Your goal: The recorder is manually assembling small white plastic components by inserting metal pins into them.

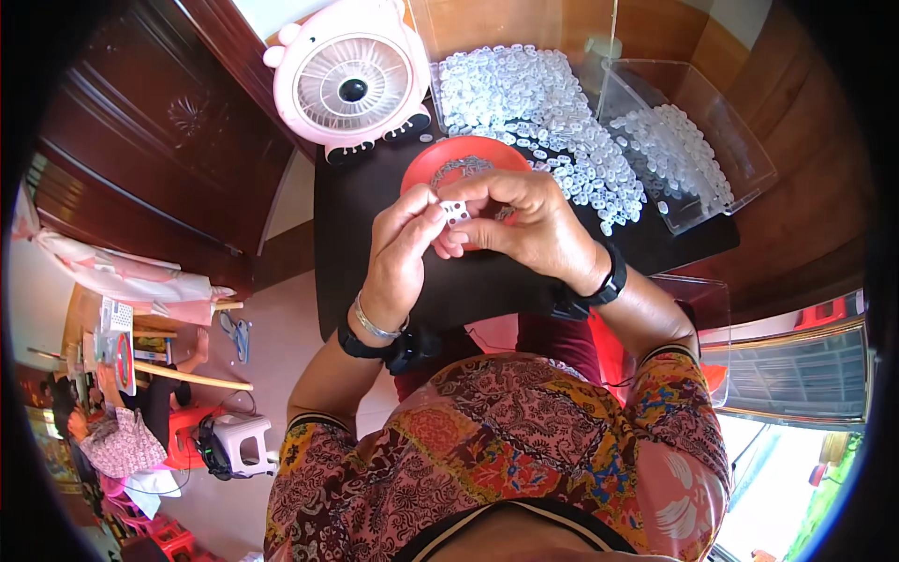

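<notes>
Over the near side of a red plate [417,167], both hands meet around a small white plastic piece [455,212] with dark round holes. My left hand [401,242] pinches its left side between thumb and fingers. From the other side, the thumb and forefinger of my right hand [532,217] close on the same piece. Small grey metal-looking parts [459,169] lie in the plate, partly covered by my right hand. Their exact kind is too small to tell.
A heap of similar white pieces [510,89] spreads over the dark table [375,215] behind the plate. More lie in a clear plastic box [740,159] tipped on its side at the right. A pink fan [351,84] stands back left. Another person [126,440] sits far left.
</notes>
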Demonstrator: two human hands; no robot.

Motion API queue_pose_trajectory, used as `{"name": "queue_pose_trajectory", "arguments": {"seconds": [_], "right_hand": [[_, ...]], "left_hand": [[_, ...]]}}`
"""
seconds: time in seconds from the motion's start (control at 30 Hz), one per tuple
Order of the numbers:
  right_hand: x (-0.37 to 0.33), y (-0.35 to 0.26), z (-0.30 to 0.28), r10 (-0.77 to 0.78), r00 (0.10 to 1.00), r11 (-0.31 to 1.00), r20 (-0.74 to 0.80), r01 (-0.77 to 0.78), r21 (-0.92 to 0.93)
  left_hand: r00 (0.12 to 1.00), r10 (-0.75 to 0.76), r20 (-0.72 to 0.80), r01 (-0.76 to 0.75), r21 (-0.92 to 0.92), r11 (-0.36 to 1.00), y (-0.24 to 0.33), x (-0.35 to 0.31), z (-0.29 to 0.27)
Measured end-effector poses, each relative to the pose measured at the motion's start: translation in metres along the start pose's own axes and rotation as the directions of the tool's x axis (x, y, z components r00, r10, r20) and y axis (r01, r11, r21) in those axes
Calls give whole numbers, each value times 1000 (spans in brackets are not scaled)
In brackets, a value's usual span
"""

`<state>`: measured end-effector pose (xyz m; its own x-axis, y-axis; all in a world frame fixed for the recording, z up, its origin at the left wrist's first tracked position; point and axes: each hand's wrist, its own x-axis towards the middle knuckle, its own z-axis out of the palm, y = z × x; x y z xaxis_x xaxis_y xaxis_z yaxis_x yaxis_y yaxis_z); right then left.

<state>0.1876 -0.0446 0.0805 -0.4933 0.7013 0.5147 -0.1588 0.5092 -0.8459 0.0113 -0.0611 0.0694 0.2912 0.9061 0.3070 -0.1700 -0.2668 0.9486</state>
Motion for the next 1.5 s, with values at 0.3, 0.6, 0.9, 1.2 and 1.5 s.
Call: {"name": "queue_pose_trajectory", "arguments": {"seconds": [0.3, 0.6, 0.9, 1.2, 1.5], "right_hand": [[-63, 33, 59, -82, 963, 979, -257, 30, -199], [-69, 15, 98, -121, 990, 961, -79, 97, -260], [-92, -22, 138, -197, 980, 919, -39, 171, -354], [-120, -54, 134, -198, 975, 889, -103, 134, -439], [-124, -57, 127, -65, 982, 957, -177, 11, -291]], "left_hand": [[993, 52, -110, -52, 2, 999, -28, -68, 12], [934, 191, -302, -202, -6, 979, -12, -123, 10], [879, 328, -347, -392, -133, 910, 2, -171, 17], [959, 138, -248, -213, -307, 928, 26, -190, 40], [989, 35, -141, -71, -255, 964, 14, -178, 40]]}}
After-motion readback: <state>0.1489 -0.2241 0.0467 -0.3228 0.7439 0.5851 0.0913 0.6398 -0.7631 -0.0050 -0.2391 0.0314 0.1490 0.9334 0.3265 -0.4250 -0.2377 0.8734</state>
